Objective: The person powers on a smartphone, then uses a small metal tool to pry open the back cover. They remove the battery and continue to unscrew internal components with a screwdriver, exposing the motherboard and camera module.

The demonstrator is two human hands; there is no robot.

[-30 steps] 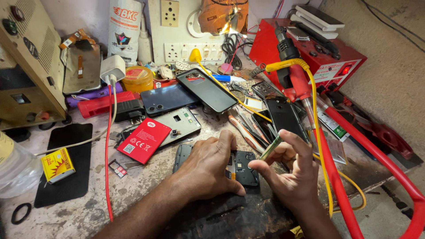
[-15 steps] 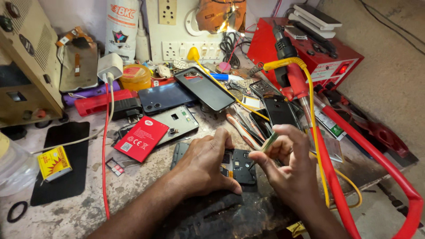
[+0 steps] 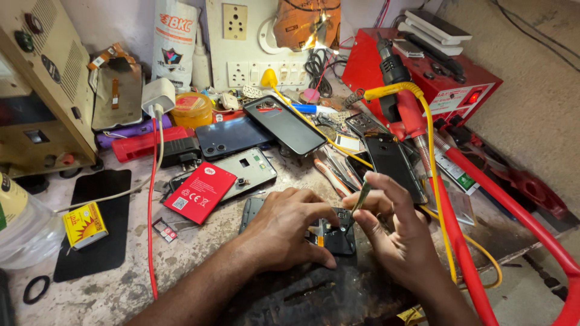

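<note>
Work piece: opened black phone body with exposed inner board, lying flat near the front edge of the worn grey workbench, on a dark mat.
Progress: back cover is already off and the internals are bare; judged mid-job, with the tool tip not yet clearly on the board. Reassembly is not begun.
Left hand: pressed flat over the phone's left half, fingers curled onto its frame, pinning it.
Right hand: pinched closed on a thin metal tweezer-like tool, just right of the phone, tip angled above its top right corner.
Nearby: red rectangular battery left of the phone; silver phone frame behind it.
</note>
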